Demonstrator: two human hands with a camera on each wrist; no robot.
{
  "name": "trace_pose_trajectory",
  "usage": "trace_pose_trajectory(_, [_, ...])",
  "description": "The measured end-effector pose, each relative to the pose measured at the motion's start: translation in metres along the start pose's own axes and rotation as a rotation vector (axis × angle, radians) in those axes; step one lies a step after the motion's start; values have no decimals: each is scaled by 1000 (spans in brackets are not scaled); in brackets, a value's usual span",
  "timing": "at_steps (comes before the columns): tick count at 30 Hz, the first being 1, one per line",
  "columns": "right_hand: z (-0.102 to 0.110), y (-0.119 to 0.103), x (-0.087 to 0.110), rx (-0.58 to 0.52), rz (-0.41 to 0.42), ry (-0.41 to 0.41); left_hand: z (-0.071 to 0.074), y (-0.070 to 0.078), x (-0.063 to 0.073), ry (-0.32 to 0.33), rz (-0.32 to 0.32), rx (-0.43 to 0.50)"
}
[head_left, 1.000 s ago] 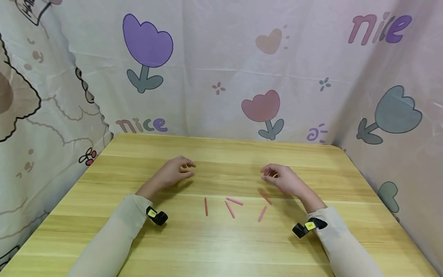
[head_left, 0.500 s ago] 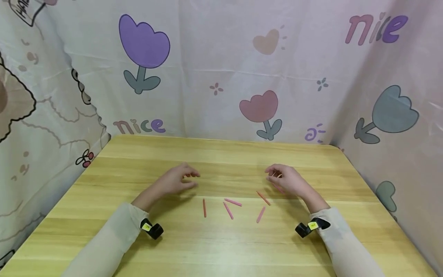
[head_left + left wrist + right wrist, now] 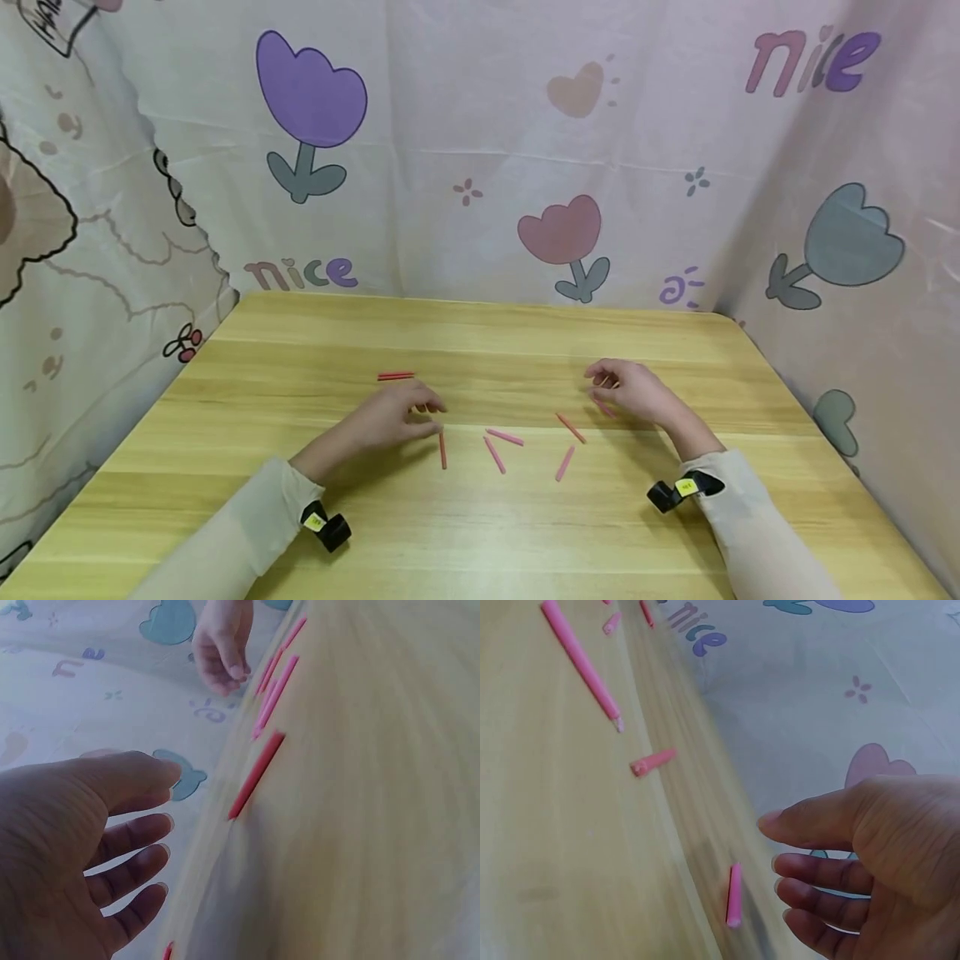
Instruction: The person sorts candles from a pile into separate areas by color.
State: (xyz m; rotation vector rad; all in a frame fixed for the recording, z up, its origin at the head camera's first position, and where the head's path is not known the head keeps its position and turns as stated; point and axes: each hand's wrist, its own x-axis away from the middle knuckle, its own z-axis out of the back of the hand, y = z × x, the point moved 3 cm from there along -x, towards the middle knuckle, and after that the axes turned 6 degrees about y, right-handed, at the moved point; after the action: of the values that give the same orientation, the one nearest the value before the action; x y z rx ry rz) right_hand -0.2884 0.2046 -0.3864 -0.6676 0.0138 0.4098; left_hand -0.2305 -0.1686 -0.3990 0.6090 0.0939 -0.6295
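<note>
In the head view, my left hand (image 3: 393, 417) is over the table with its thumb tip right at the far end of a thin red stick (image 3: 443, 451). Its fingers are loosely bent and hold nothing, as the left wrist view also shows. Behind that hand lie two red sticks (image 3: 396, 376) side by side. My right hand (image 3: 626, 387) hovers farther right, fingers relaxed around nothing. Just below it lies a pink stick (image 3: 603, 407), partly hidden in the head view. An orange-red stick (image 3: 571, 428) lies nearby. One pink stick (image 3: 581, 664) shows a narrow tip in the right wrist view.
Between the hands, two pink sticks (image 3: 505, 437) lie at an angle to each other, and another pink stick (image 3: 565, 463) lies to their right. The wooden table (image 3: 480, 533) meets a patterned cloth (image 3: 450, 100) at its back. Black wrist cameras (image 3: 333, 532) sit on both sleeves.
My left hand has come nearer and slightly right, to the far end of the single red stick, uncovering two red sticks behind it. My right hand has shifted a little right.
</note>
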Motion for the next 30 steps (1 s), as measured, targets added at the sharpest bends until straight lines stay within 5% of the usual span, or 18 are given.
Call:
trace_pose_trajectory(12, [-1, 3, 2, 5, -23, -29, -14, 11, 6, -23, -69, 14])
trace_pose_trajectory(30, [-3, 13, 4, -28, -42, -106, -23, 13, 8, -114, -13, -21])
